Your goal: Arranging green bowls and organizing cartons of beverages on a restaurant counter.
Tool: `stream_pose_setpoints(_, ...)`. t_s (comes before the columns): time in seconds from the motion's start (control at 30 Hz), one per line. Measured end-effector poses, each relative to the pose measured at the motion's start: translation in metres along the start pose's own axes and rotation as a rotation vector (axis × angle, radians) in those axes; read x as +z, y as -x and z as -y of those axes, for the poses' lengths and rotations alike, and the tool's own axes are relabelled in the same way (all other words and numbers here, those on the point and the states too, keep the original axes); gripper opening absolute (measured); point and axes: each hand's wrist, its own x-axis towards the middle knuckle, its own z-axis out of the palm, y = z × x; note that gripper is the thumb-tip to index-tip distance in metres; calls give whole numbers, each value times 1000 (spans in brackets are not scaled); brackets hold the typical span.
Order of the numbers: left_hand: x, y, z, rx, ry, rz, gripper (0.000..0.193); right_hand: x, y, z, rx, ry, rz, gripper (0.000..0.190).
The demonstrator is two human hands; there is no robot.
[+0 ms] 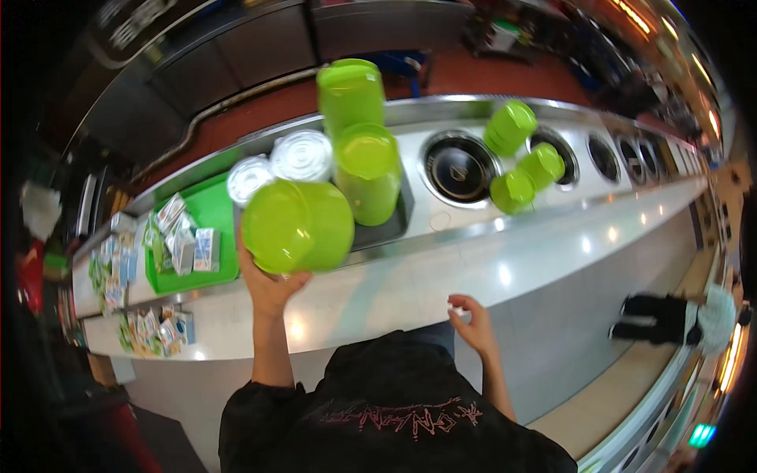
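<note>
My left hand (273,287) grips a lime-green plastic tub (298,226) from below, raised above the counter (408,269). It partly hides the dark tray (405,216) behind it. On that tray stand tall lime-green containers (368,183), apparently stacks. Two silvery round stacks (301,155) stand just beyond the held tub. Nothing is in my right hand (471,325), which hovers near the counter's front edge with its fingers apart and curled.
A green tray (227,248) holds small cartons and packets (206,249). More cartons (168,334) lie at the left front. Round dark wells (459,169) line the counter, with shorter lime-green stacks (512,190) beside them. A person (680,319) stands at the far right.
</note>
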Motion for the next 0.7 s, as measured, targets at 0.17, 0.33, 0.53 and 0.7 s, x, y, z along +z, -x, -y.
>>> stream_pose_setpoints(0.17,74,-66,-10,189,-63,6,97,-35,-28,26,-141,-51,-311,27)
stream_pose_setpoints(0.33,123,-87,0,214,-196,-28,84,-59,-22,3,-167,-55,-228,25)
stream_pose_setpoints(0.53,138,-80,7,156,-366,-19,84,-77,-26,-31,-47,-243,-152,23)
stream_pose_setpoints(0.7,151,-76,26,95,-454,-73,81,-116,-71,-37,-172,-227,-136,21)
